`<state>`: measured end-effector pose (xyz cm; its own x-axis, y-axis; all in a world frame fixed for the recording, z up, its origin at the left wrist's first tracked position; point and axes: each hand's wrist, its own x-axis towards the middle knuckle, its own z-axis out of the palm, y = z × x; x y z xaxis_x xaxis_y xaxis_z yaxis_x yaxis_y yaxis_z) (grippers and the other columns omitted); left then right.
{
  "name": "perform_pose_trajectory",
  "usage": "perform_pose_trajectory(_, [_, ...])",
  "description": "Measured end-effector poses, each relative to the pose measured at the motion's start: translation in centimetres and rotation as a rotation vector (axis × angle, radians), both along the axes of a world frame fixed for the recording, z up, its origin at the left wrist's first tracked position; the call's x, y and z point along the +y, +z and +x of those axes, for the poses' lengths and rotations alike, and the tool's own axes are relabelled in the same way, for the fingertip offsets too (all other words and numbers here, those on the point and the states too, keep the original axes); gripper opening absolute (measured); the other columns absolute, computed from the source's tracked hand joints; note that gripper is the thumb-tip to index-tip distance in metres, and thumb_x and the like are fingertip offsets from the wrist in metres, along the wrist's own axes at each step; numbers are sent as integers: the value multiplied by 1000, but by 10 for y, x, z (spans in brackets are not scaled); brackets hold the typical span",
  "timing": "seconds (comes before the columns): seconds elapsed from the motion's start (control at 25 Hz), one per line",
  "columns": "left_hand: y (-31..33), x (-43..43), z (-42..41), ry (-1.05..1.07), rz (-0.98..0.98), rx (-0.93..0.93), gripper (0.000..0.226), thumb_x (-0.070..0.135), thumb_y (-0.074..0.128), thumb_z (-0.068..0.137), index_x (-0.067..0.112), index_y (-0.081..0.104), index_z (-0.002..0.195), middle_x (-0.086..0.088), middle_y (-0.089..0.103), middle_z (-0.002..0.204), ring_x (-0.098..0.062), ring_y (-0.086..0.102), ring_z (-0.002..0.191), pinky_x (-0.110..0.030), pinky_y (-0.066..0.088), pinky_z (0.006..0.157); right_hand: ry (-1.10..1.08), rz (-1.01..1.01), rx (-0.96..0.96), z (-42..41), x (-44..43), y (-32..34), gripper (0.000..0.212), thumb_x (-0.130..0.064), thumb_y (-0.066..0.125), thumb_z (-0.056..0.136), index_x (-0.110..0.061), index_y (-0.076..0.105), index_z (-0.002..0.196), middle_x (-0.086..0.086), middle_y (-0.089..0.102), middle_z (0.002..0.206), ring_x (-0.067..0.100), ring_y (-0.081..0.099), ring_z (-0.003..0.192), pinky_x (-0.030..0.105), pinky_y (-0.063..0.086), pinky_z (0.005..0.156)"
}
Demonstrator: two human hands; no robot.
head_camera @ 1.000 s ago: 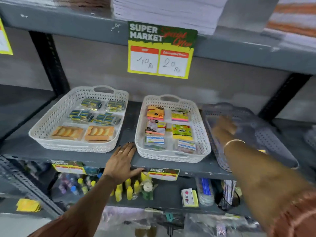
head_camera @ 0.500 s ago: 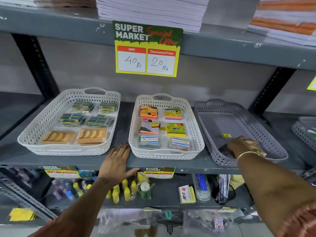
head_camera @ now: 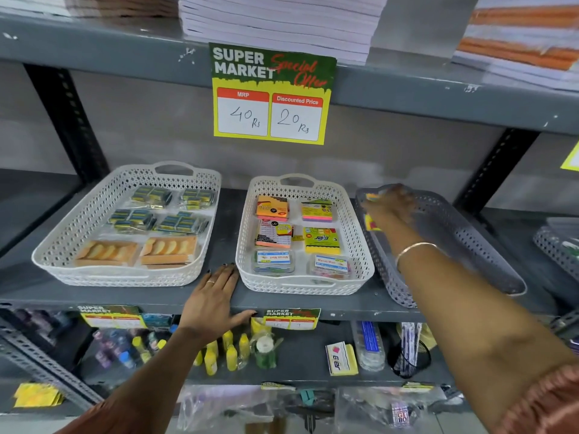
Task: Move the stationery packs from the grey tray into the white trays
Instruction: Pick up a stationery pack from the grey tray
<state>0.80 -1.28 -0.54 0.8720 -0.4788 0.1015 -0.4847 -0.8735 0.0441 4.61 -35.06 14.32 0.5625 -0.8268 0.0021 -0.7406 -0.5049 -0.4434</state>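
Two white trays stand on the grey shelf. The left white tray [head_camera: 50, 261] holds blue-green packs and orange packs. The middle white tray [head_camera: 360, 245] holds sticky-note packs and small clear boxes. The grey tray [head_camera: 470, 245] sits to the right, its visible floor bare. My right hand [head_camera: 391, 205] is blurred over the grey tray's far left corner, fingers closed on a small yellow pack [head_camera: 371, 225] beside the middle tray's right wall. My left hand [head_camera: 216, 296] lies flat on the shelf's front edge between the white trays, holding nothing.
A price sign [head_camera: 271, 93] hangs from the upper shelf, which carries paper stacks [head_camera: 275, 23]. Another grey tray [head_camera: 557, 249] shows at the far right. The lower shelf holds yellow bottles [head_camera: 232, 352] and other small goods.
My right hand has gone from the grey tray's near right corner to its far left corner, carrying a yellow pack. The left hand has stayed on the shelf edge.
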Motion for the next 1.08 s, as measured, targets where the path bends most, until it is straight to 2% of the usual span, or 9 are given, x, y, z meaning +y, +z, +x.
perform_pose_trajectory(0.08, [0, 0, 0, -1, 1, -1, 99, 79, 7, 77, 4, 53, 123, -13, 61, 124, -27, 57, 113, -46, 46, 95, 123, 10, -117, 21, 38, 5, 91, -43, 71, 77, -2, 24, 143, 21, 29, 149, 34, 30, 138, 46, 37, 106])
perform_pose_trajectory(0.16, [-2, 0, 1, -1, 0, 0, 99, 79, 8, 77, 4, 53, 123, -13, 61, 124, -26, 57, 113, -45, 46, 95, 170, 54, -127, 34, 64, -4, 86, -42, 73, 75, -2, 31, 139, 18, 35, 145, 32, 33, 136, 44, 39, 105])
perform_pose_trajectory(0.4, [-4, 1, 4, -12, -14, 16, 97, 80, 11, 76, 5, 52, 124, -12, 61, 123, -26, 57, 113, -44, 47, 94, 151, 113, 202, 45, 86, -53, 85, -52, 67, 77, -5, 38, 141, 15, 36, 144, 29, 36, 134, 42, 41, 103])
perform_pose_trajectory(0.6, [-3, -1, 5, -9, -8, 21, 97, 79, 11, 77, 5, 53, 122, -12, 62, 122, -27, 58, 112, -45, 48, 93, 153, 42, 279, 45, 85, -75, 78, -54, 62, 79, -5, 44, 136, 16, 39, 143, 30, 38, 132, 38, 43, 102])
perform_pose_trajectory(0.8, [-3, -1, 4, -6, -6, 6, 96, 80, 11, 76, 6, 52, 123, -11, 61, 123, -26, 57, 113, -44, 47, 95, 145, -22, 359, 43, 88, -84, 83, -59, 54, 83, -3, 36, 142, 17, 38, 144, 31, 36, 133, 39, 40, 103])
perform_pose_trajectory(0.92, [-3, 0, 4, -3, -9, -3, 97, 80, 11, 76, 6, 52, 123, -12, 61, 123, -27, 57, 113, -45, 46, 95, 155, -33, 289, 43, 86, -74, 77, -57, 52, 86, -3, 40, 140, 16, 41, 143, 31, 41, 131, 41, 42, 101])
perform_pose_trajectory(1.08, [-6, -1, 5, -15, -40, -17, 98, 81, 13, 75, 5, 49, 126, -13, 58, 126, -29, 55, 116, -46, 43, 98, 175, -143, -61, 31, 59, -43, 41, -29, 48, 95, -3, 56, 125, 16, 53, 132, 32, 52, 123, 42, 47, 95])
